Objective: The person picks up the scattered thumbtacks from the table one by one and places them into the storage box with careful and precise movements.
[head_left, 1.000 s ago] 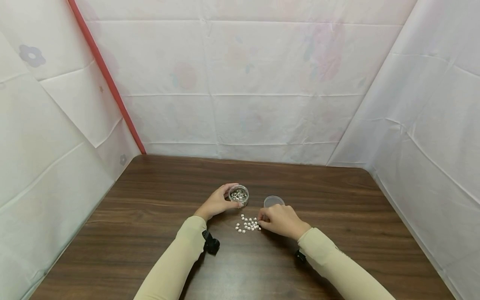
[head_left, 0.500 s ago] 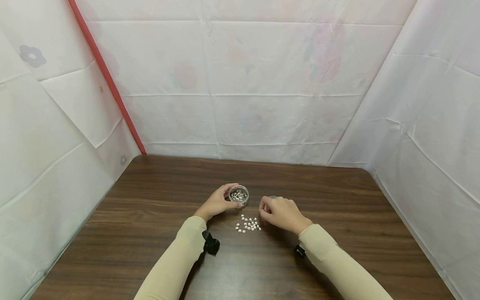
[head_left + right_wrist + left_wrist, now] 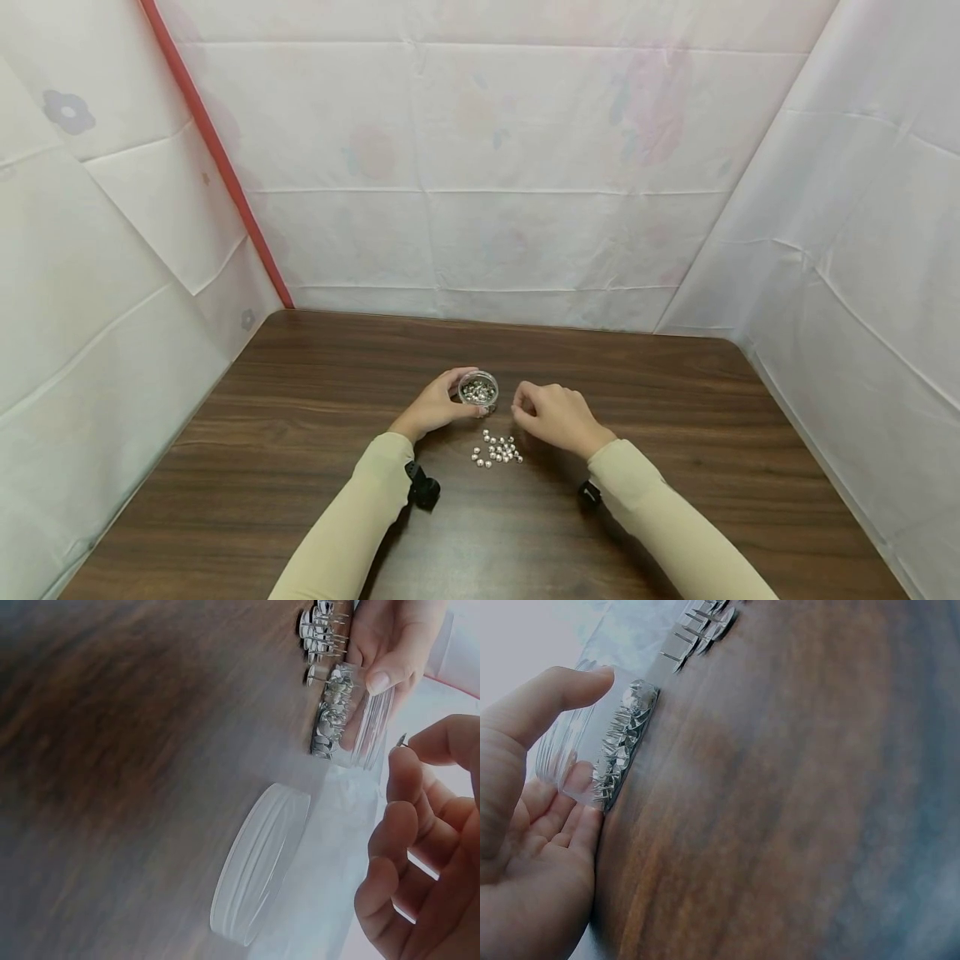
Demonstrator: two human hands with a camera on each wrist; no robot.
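Observation:
My left hand point(image 3: 435, 403) grips a small clear round jar point(image 3: 477, 402) on the table, thumb on the near side and fingers round the back. Silver thumbtacks point(image 3: 621, 746) lie in the bottom of the jar. My right hand point(image 3: 558, 419) hovers just right of the jar. In the right wrist view its thumb and forefinger pinch one thumbtack point(image 3: 403, 740), whose point shows. Several loose thumbtacks point(image 3: 500, 451) are scattered on the table in front of the jar, points up in the wrist views.
A clear round lid point(image 3: 259, 862) lies on the table beneath my right hand; the hand hides it in the head view. The dark wood-grain table point(image 3: 337, 358) is bordered by white curtains point(image 3: 480, 167) at the back and sides.
My right hand has risen from the loose thumbtacks and moved towards the back, nearer the jar, with one thumbtack pinched. It now covers the lid. The left hand and jar have stayed put.

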